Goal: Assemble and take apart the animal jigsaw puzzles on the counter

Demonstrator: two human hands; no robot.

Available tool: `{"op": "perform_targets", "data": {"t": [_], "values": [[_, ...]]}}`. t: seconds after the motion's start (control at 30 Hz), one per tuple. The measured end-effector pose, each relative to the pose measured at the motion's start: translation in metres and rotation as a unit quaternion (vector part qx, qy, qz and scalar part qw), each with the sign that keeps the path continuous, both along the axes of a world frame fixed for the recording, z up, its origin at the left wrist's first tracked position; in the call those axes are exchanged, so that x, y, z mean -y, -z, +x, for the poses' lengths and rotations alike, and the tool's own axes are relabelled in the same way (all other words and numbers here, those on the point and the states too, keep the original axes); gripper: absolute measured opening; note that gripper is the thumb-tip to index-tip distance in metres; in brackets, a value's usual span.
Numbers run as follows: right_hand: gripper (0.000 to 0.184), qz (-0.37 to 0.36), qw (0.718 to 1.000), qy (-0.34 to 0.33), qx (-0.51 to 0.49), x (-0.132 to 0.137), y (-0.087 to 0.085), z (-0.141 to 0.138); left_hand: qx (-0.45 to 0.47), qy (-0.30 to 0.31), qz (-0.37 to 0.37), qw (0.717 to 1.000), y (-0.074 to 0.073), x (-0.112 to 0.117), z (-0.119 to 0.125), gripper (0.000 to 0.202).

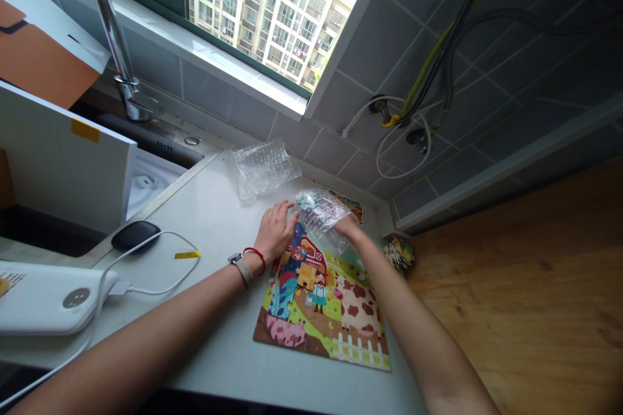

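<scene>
Reaching with the right hand [341,222] inside a clear, crinkled plastic bag [316,207] with teal and pink showing through, sunk in to about the wrist. Cannot tell through the glare: pinching something, or only feeling about. Resting the left hand [276,230] back upward just left of the bag, thumb parted from forefinger, fingertips close to the plastic; cannot tell: pinching its edge, touching it or just short of it.

Probably at the step of getting at the contents of the bag. Calling next, by that reading, for a steadying hold on the plastic with the left hand and a slow draw back with the right, without dragging anything across the flat, brightly printed cardboard farm puzzle [324,327] on the near side of both hands.

To find the bag, look between the hands, over the far part of the puzzle. Opening toward the right wrist, with its long axis slanting roughly from there away toward the left fingertips. Reading upright from the wearer's side, in the case of the puzzle, with a white picket fence [360,351] printed along the near edge. Cannot tell its long axis, with the far edge hidden by plastic and hands. Lying on its face, right of the left wrist: a yellow jigsaw piece [306,275].

Beyond the left fingertips, a second clear plastic bag [265,168], crumpled.
</scene>
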State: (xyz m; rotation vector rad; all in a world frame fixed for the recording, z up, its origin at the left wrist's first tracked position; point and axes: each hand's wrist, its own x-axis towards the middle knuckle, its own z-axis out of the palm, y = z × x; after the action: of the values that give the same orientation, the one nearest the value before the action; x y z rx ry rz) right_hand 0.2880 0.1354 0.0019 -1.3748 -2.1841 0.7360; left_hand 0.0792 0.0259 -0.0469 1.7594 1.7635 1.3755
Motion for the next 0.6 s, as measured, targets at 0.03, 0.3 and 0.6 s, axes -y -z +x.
{"op": "perform_targets", "data": {"t": [0.03,0.3,0.6], "values": [[0.043,-0.007,1.0,-0.001,0.01,0.006,-0.003,0.008,-0.001,0.002,0.0,1.0,0.0,0.0,0.0,0.036],[0.033,0.033,0.998,-0.002,0.05,0.113,-0.047,0.037,0.061,0.014,-0.009,0.998,-0.005,-0.001,-0.003,0.04],[0.052,-0.063,0.991,-0.024,0.113,0.189,-0.036,-0.003,0.097,0.049,-0.046,0.993,-0.014,0.0,-0.008,0.041]]}}
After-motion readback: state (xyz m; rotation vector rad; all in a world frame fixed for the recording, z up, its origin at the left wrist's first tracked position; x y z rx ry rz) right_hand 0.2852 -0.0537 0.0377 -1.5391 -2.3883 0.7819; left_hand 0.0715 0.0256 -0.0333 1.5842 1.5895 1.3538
